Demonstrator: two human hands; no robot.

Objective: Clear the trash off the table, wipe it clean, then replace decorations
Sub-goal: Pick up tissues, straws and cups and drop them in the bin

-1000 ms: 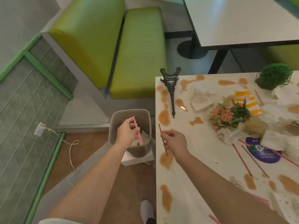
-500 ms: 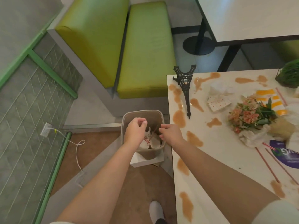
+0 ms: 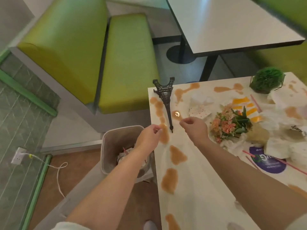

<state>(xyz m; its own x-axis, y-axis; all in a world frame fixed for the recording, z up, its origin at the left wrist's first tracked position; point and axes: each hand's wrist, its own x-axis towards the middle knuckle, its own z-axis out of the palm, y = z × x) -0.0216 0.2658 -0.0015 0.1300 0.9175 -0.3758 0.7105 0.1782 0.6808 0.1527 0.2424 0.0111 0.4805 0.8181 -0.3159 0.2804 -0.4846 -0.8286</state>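
where half a second ago both hands hung over the trash bin (image 3: 116, 143), they are now raised over the corner of the counter (image 3: 196, 188), the left hand (image 3: 147, 138) at its edge and the right hand (image 3: 196, 128) past the toppled tower model (image 3: 166, 100). both hold nothing, fingers loosely curled with tips near the thumbs. the red straws (image 3: 125, 151) now lie in the bin on crumpled paper. more straws (image 3: 254, 101), stained napkins (image 3: 280, 117), a flower bouquet (image 3: 230, 123), a purple sticker (image 3: 267, 163) and a green ball plant (image 3: 267, 82) remain among tan spills (image 3: 177, 156). a green bench (image 3: 126, 60) and a second table (image 3: 232, 25) stand beyond.
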